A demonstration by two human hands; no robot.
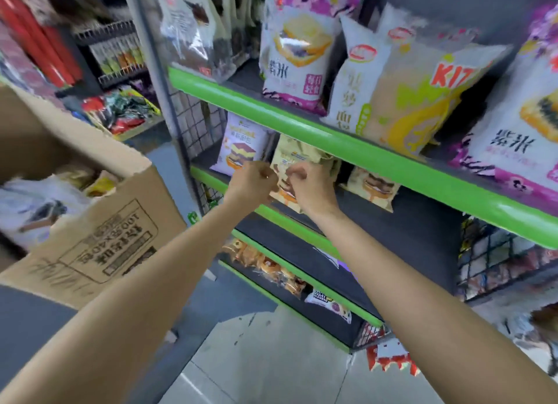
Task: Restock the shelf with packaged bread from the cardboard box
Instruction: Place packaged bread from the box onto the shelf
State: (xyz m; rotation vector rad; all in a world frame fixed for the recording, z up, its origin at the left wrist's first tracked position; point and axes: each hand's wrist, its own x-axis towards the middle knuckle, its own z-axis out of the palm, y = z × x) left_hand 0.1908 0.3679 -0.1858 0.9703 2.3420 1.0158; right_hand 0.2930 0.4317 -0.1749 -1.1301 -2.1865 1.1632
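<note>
At the left, the cardboard box [99, 222] is seen open, its corrugated flap torn and printed, with crinkled plastic bread bags heaped inside. On the second shelf [422, 222], edged in glossy green, a pale lilac bread packet [238, 150] stands upright. Just right of it, a yellow bread packet [299, 168] is pinched at its edges by the left hand [253, 183] and the right hand [308, 186], both curled tight; it is probably being stood upright. Releasing and returning to the box would be called for next.
</note>
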